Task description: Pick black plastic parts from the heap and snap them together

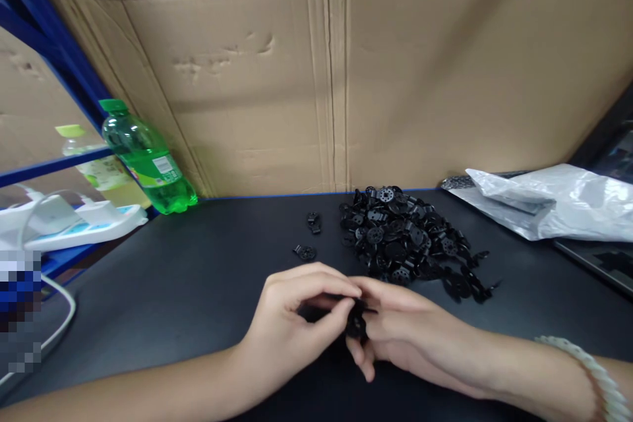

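My left hand (301, 316) pinches a small black plastic part (356, 323) between thumb and forefinger, low in the middle of the view. My right hand (405, 323) meets it from the right, its fingers around the same part and partly hidden by it. A pale beaded bracelet circles the right wrist. Just beyond my hands lies a heap of black plastic pieces (405, 231), many with round, perforated discs. Two loose pieces sit left of the heap, one (314, 222) farther back and the other (305, 252) nearer my left hand.
The black table (198, 277) ends at a cardboard wall (257, 79). On the left stand a green bottle (153, 165), a paler bottle (103, 171), a blue frame and a white power strip (99, 227) with cables. White plastic bags (568, 204) lie at the right over a dark device.
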Action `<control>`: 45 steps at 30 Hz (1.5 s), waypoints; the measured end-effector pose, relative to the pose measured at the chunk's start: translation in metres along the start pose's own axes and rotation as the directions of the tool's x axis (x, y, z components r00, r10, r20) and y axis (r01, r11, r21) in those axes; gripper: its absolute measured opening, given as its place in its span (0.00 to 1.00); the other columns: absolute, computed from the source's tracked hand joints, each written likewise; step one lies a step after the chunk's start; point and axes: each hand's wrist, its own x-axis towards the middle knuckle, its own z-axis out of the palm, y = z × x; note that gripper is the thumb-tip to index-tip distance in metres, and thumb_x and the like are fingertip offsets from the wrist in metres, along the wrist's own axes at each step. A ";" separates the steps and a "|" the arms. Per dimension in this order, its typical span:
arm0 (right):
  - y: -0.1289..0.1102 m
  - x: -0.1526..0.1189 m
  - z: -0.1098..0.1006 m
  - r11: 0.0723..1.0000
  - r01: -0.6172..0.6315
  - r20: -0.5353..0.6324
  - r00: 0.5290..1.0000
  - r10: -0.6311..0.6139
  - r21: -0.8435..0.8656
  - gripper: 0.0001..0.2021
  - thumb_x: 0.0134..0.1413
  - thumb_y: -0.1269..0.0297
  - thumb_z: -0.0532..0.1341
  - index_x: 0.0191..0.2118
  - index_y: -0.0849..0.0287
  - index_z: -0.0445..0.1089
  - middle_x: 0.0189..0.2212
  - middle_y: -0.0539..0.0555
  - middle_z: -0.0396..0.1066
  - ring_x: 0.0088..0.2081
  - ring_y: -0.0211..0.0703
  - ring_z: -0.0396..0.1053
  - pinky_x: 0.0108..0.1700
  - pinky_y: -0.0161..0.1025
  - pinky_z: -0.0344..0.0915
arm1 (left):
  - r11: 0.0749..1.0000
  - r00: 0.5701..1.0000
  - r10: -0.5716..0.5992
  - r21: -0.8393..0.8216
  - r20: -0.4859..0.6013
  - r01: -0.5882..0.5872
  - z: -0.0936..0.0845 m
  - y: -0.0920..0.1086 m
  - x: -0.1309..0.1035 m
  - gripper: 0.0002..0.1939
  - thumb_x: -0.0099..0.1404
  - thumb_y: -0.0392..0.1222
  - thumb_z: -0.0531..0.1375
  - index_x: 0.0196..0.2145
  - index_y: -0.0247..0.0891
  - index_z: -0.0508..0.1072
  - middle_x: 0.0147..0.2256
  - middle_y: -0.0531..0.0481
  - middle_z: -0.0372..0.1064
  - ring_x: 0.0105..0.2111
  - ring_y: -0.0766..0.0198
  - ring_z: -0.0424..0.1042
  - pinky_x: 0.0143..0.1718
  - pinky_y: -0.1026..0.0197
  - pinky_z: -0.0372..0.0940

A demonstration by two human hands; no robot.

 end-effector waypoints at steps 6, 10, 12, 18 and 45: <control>0.000 0.002 -0.004 0.978 0.102 -0.094 0.988 -0.120 -0.181 0.27 0.49 0.72 0.68 0.55 0.56 0.63 0.49 0.55 0.66 0.42 0.37 0.71 0.45 0.39 0.69 | 0.992 0.980 -0.117 -0.055 -0.160 0.109 0.002 0.000 -0.004 0.10 0.56 0.26 0.64 0.30 0.39 0.80 0.32 0.52 0.76 0.31 0.67 0.78 0.32 0.72 0.74; 0.002 0.001 -0.007 0.949 0.176 -0.042 0.980 -0.193 -0.261 0.25 0.50 0.79 0.63 0.53 0.56 0.63 0.42 0.50 0.68 0.38 0.34 0.72 0.42 0.38 0.70 | 0.928 0.941 -0.317 -0.245 -0.118 0.282 -0.001 0.006 0.000 0.05 0.57 0.30 0.66 0.27 0.37 0.78 0.27 0.53 0.75 0.28 0.67 0.77 0.31 0.71 0.73; 0.001 0.001 -0.008 0.941 0.207 -0.028 0.975 -0.222 -0.268 0.27 0.48 0.82 0.61 0.54 0.55 0.62 0.42 0.49 0.69 0.36 0.32 0.72 0.39 0.35 0.70 | 0.866 0.909 -0.408 -0.353 -0.086 0.355 -0.005 0.009 0.004 0.04 0.56 0.31 0.68 0.29 0.37 0.78 0.25 0.54 0.74 0.28 0.68 0.76 0.31 0.71 0.72; -0.010 -0.001 -0.011 0.954 0.179 0.061 0.984 -0.169 -0.239 0.21 0.55 0.80 0.59 0.53 0.56 0.66 0.44 0.52 0.73 0.33 0.29 0.71 0.35 0.31 0.69 | 0.624 0.770 -0.638 -0.581 0.009 0.524 -0.014 0.011 0.013 0.12 0.52 0.31 0.69 0.36 0.36 0.80 0.25 0.55 0.72 0.24 0.73 0.70 0.26 0.73 0.65; -0.055 -0.019 -0.044 -0.359 0.192 0.392 0.650 -0.651 -0.914 0.14 0.64 0.74 0.56 0.53 0.56 0.68 0.51 0.58 0.70 0.56 0.44 0.65 0.58 0.44 0.63 | 0.852 0.865 -0.175 0.513 0.470 -0.107 -0.086 -0.064 0.049 0.18 0.64 0.44 0.63 0.51 0.39 0.76 0.48 0.42 0.71 0.48 0.54 0.72 0.52 0.53 0.65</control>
